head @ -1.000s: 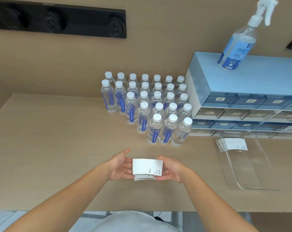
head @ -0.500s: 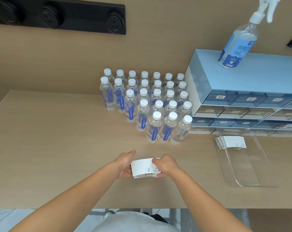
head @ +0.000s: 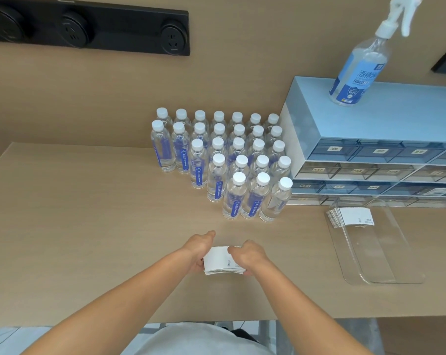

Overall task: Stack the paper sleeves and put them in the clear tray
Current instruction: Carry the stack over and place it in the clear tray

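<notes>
A stack of white paper sleeves lies on the wooden table near its front edge, squeezed between both hands. My left hand presses against the stack's left end. My right hand lies over its right half, with fingers curled on top. To the right, a clear tray rests on the table; another stack of white sleeves sits in its far end. The near part of the tray holds nothing.
Several rows of water bottles stand behind my hands. A blue drawer cabinet sits at the back right with a spray bottle on top. A black socket strip is on the wall.
My hands have closed in on the stack. The right hand slid leftward over the top of the sleeves, and the left hand pressed tighter against the left end.
</notes>
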A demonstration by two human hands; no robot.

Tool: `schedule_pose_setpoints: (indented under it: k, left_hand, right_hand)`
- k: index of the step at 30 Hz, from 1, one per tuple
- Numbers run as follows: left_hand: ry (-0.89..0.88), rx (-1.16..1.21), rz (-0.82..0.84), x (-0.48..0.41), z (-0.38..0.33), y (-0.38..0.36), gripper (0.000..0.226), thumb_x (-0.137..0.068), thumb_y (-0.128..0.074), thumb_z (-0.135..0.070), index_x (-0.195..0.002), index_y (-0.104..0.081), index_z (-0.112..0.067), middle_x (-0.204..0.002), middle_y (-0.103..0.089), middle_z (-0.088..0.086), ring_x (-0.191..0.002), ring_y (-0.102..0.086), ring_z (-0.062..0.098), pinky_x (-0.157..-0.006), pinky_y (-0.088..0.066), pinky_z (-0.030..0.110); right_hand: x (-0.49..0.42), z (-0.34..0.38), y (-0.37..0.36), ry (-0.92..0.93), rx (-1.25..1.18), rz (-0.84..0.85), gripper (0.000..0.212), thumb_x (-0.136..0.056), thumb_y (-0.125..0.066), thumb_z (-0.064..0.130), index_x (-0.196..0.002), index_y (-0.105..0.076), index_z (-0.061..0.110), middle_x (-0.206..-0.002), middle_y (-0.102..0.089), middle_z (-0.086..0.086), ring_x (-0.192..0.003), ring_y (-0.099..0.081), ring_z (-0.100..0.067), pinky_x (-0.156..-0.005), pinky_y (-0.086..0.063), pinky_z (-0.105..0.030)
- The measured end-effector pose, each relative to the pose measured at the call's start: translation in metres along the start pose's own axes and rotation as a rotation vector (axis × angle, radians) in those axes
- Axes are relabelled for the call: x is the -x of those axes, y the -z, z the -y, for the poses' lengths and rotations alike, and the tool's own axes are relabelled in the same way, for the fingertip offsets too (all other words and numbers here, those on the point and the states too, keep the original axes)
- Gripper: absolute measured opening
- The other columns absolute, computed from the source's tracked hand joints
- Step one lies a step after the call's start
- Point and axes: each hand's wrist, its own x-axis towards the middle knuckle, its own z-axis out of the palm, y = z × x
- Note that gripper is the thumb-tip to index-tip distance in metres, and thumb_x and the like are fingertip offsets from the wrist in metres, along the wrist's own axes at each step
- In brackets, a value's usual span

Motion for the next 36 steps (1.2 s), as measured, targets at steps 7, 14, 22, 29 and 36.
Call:
schedule_pose_setpoints:
  k: [7,14,22,29,36]
  left_hand:
    - [-0.172,-0.334,-0.148,-0.014,0.002,0.035,0.066,-0.092,-0.053,-0.051,-0.134,-0.045,0.000,-0.141,-0.049,0.019,-0.125,-0.051,0.037,-0.094,-0.046,0.038]
    - [-0.637,-1.085,-0.066,-0.013,0.012,0.002,0.099,-0.071,-0.076,-0.047,-0.149,-0.024,-0.014,-0.154,-0.030,0.004,-0.141,-0.028,0.025,-0.114,-0.033,0.036]
    - [-0.664,-1.408,-0.136,-0.034,0.026,-0.018,0.042,-0.081,-0.070,-0.021,-0.116,-0.051,-0.009,-0.120,-0.060,0.013,-0.113,-0.058,0.032,-0.089,-0.048,0.036]
    - [-0.700,-1.379,-0.155,-0.036,0.025,-0.014,0.038,-0.083,-0.068,-0.025,-0.114,-0.053,-0.010,-0.116,-0.062,0.012,-0.108,-0.060,0.032,-0.088,-0.049,0.038]
    - [-0.653,-1.365,-0.182,-0.041,0.035,-0.009,0.041,-0.085,-0.064,-0.015,-0.122,-0.048,-0.009,-0.123,-0.057,0.011,-0.115,-0.055,0.030,-0.092,-0.047,0.038]
  right_hand:
    - [-0.009,-0.033,0.014,0.060,0.027,-0.100,0.051,-0.090,-0.052,0.047,-0.121,-0.056,0.006,-0.129,-0.060,-0.011,-0.112,-0.058,-0.027,-0.084,-0.045,-0.028]
    - [-0.019,-0.042,0.030,0.370,0.135,-0.160,0.070,-0.080,-0.067,0.021,-0.144,-0.041,0.015,-0.144,-0.051,-0.007,-0.132,-0.046,-0.024,-0.103,-0.038,-0.027]
    - [-0.016,-0.035,-0.005,0.562,0.719,-0.073,0.072,-0.079,-0.069,0.006,-0.141,-0.033,0.010,-0.143,-0.043,-0.011,-0.132,-0.042,-0.030,-0.104,-0.040,-0.038]
    - [-0.022,-0.033,-0.007,0.538,0.617,-0.125,0.049,-0.079,-0.060,0.000,-0.125,-0.047,0.013,-0.126,-0.054,-0.010,-0.116,-0.054,-0.033,-0.091,-0.048,-0.038]
    - [-0.025,-0.035,-0.011,0.503,0.574,-0.143,0.040,-0.078,-0.063,0.007,-0.115,-0.049,0.014,-0.120,-0.057,-0.009,-0.112,-0.056,-0.031,-0.085,-0.048,-0.035]
